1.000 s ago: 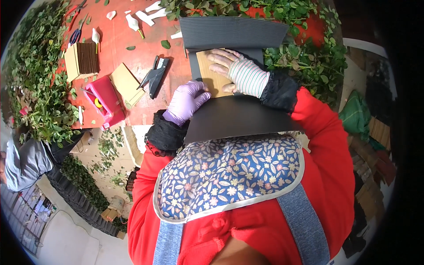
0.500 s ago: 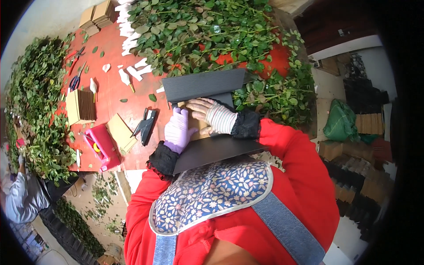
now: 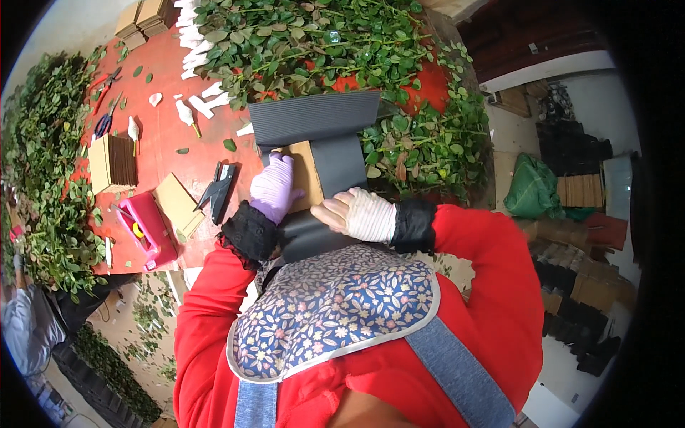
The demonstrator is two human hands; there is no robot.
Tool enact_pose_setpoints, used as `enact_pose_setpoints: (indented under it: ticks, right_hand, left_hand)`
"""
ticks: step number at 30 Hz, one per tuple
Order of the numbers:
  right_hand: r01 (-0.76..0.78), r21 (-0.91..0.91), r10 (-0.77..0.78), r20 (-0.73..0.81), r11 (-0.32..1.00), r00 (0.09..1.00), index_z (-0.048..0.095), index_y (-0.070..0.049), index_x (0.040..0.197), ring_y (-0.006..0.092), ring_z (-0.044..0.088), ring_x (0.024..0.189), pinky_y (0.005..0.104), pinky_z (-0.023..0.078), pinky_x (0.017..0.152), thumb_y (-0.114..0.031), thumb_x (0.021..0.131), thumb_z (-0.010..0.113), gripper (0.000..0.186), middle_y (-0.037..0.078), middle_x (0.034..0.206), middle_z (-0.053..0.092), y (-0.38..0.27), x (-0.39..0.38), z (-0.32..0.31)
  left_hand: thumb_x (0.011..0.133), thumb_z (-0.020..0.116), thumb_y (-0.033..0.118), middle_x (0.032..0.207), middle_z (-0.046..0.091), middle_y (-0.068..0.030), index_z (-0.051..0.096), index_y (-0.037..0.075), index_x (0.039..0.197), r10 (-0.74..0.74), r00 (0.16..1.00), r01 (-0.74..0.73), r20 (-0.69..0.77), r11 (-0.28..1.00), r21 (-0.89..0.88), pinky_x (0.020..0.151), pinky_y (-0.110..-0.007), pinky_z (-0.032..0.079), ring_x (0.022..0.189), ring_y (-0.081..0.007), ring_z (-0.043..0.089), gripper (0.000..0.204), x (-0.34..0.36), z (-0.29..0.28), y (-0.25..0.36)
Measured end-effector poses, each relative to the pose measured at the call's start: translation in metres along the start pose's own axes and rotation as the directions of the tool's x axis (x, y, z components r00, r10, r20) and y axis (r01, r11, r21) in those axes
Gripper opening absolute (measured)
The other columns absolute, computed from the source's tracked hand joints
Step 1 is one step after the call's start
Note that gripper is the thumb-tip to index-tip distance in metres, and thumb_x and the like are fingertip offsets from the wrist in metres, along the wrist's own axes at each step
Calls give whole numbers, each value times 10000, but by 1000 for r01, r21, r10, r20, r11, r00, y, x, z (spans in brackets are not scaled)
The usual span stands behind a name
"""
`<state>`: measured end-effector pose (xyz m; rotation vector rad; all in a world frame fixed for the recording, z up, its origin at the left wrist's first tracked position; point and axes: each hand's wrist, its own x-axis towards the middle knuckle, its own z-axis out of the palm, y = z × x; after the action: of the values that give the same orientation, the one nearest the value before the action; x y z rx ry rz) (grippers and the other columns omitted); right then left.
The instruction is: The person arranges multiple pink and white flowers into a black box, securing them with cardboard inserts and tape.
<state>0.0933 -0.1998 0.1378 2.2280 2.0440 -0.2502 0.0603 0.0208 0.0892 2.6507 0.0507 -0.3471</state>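
Note:
A black sheet, ribbed on its far upright flap, lies on the red table before me. On it rests a brown cardboard piece. My left hand, in a purple glove, lies along the cardboard's left side, fingers stretched and thumb apart. My right hand, in a pale striped glove with bare fingertips, closes on the near part of the black sheet, by the cardboard's near end. That near part bends down toward my apron; its edge is partly hidden by the hand.
Left of the sheet are a black stapler, a flat cardboard piece, a pink tape dispenser and a cardboard stack. Leafy stems heap the far side; more greenery lines the left. Scissors lie beyond.
My right hand has drawn back from the cardboard's top to its near end, uncovering the cardboard. The near part of the black sheet has curved. My left hand stays by the cardboard's left side.

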Motion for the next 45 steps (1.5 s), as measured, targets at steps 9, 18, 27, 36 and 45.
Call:
enact_pose_setpoints:
  ticks: [9,18,27,36,45]
  right_hand:
    - [220,286,-30,-546,933,838,652,-47,1022,263,659,892,366,539,793,-150,842,666,207,98,949,673,93,35,-77]
    - [-403,-206,412,3,892,911,661,-115,1020,274,572,1050,395,474,898,-240,873,575,211,59,1110,625,299,209,38]
    - [-349,-112,307,-281,931,909,649,-97,1004,301,637,758,383,533,687,-156,858,573,175,93,802,650,279,152,-58]
    - [30,704,516,-548,710,658,583,-79,1087,247,598,770,322,516,666,-52,831,562,258,109,897,595,247,35,-162]
    - [-134,8,128,-365,991,922,577,61,1133,304,640,944,328,503,858,23,865,521,277,157,1094,656,226,-4,-113]
  left_hand:
    - [648,820,245,1066,538,-166,483,51,1074,-21,991,24,-132,1000,18,683,-418,540,844,-327,638,576,-1,13,-6]
    - [674,784,269,1063,528,-163,481,40,1086,-19,998,18,-59,1000,-24,659,-416,526,851,-316,615,560,-6,-6,7]
    - [654,789,211,1104,516,-166,492,71,1198,-11,995,-8,-99,983,-185,690,-432,509,880,-342,596,635,-13,-6,5]
    - [725,737,200,1098,527,-153,501,59,1211,59,986,-83,-156,985,-151,692,-430,513,893,-339,604,558,-23,-10,-2]
    - [756,694,159,1073,538,-146,518,70,1207,92,985,-103,-147,993,-65,642,-419,506,813,-313,620,492,-22,-9,-4]
